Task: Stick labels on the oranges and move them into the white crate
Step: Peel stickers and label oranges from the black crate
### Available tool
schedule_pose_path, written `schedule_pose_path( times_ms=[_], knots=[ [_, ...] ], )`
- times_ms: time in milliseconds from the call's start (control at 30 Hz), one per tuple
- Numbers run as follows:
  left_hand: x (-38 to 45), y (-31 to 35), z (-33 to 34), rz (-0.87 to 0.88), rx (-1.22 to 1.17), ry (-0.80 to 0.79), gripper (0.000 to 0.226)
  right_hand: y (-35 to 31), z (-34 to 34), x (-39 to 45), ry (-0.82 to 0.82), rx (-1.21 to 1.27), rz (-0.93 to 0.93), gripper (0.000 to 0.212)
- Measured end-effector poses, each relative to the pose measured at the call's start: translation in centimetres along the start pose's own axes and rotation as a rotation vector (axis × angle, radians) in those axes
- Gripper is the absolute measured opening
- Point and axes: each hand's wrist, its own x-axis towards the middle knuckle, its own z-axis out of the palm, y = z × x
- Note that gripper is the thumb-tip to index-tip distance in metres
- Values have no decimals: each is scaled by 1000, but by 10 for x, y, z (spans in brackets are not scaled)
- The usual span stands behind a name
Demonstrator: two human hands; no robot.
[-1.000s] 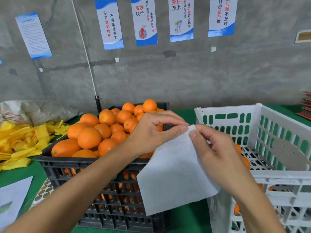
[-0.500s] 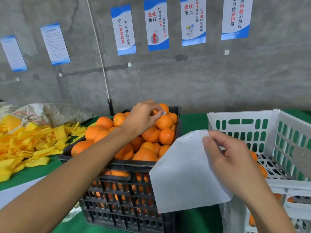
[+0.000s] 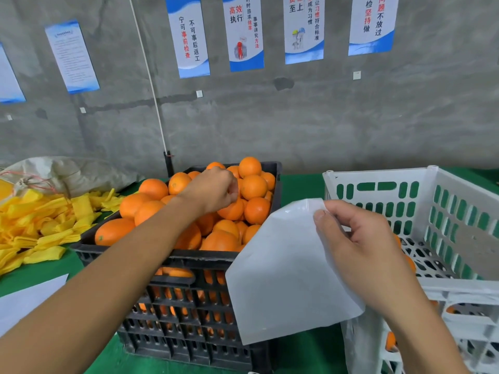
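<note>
A black crate (image 3: 189,259) in the middle is heaped with oranges (image 3: 253,187). My left hand (image 3: 214,190) reaches over the heap, its fingers curled and pinched, fingertips down against an orange (image 3: 233,210) near the top; the label itself is hidden under them. My right hand (image 3: 359,247) pinches the upper corner of a white label sheet (image 3: 280,279), which hangs in front of the black crate. The white crate (image 3: 378,176) stands at the right, with a few oranges (image 3: 410,263) showing on its floor behind my right hand.
A pile of yellow foam nets (image 3: 40,228) lies at the left, with a grey sack (image 3: 70,174) behind it. A white paper (image 3: 27,300) lies at the lower left on the green table (image 3: 299,186). A concrete wall with posters stands close behind.
My left hand left the sheet with a small label, moved up over the oranges and now has its fingertips down on one. My right hand keeps hold of the sheet. The view has shifted.
</note>
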Motion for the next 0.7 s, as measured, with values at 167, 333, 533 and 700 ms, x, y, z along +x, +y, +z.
schedule_pose_path(
  times_ms=[167,333,533,700],
  knots=[
    [1,0,-4,-62,-36,-93,20,-1,1,-1,-5,-18,11,31],
    [-6,3,4,-65,49,-231,44,-1,3,-1,0,-35,7,30],
    [-1,3,12,-80,94,-242,67,-2,5,1,6,-28,23,32],
    [-6,15,-4,-79,-100,59,57,-1,3,-2,117,-15,22,27]
  ],
)
